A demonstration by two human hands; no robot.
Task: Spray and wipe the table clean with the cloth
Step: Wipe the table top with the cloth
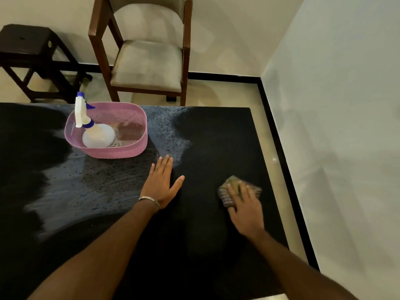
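Looking down through the head camera, I see a dark, black-topped table point(205, 131) filling most of the view, its far right corner near a pale wall. Wet, streaky grey patches cover the table's far edge and left-middle; the near and right parts look plain black. Beyond the far edge stand a wooden chair point(147, 61) with a grey cushioned seat and, further left, a dark stool point(32, 53).

Near the far edge, left of centre, sits an oval pink basket point(134, 146). Inside it a white spray bottle point(97, 135) stands roughly upright at the basket's left end, its blue-tipped nozzle aimed right. Something brownish lies beside it in the basket; I cannot tell what.

Both bare forearms reach in from the near edge. My left hand point(161, 184) lies flat on the table's middle, palm down, fingers spread and pointing toward the far edge, gripping nothing; a thin metal bracelet point(149, 200) circles the wrist. My right hand point(244, 206) is near the right edge, palm down, pressing on the cloth point(236, 187), a bunched greenish-grey wad. It is motion-blurred, so its long axis is unclear.
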